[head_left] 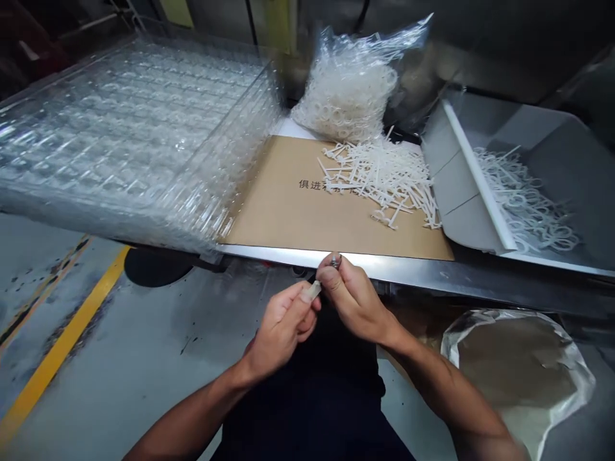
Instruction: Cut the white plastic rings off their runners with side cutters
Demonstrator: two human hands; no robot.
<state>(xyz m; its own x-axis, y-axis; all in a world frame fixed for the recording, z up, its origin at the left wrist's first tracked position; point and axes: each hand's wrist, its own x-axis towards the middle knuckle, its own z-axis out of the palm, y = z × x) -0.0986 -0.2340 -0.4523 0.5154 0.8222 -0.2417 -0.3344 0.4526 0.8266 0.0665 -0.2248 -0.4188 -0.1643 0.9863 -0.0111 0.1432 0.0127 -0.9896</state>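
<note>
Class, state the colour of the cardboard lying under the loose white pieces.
The cardboard is light brown, seen best in the head view.

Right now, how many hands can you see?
2: the left hand, pinching a small pale piece, and the right hand beside it, both near the metal table edge.

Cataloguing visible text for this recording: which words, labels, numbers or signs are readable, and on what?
"俱进": printed on the cardboard sheet.
Characters after it: partly covered by white plastic pieces, not safely readable.
No other legible text shows.
</note>
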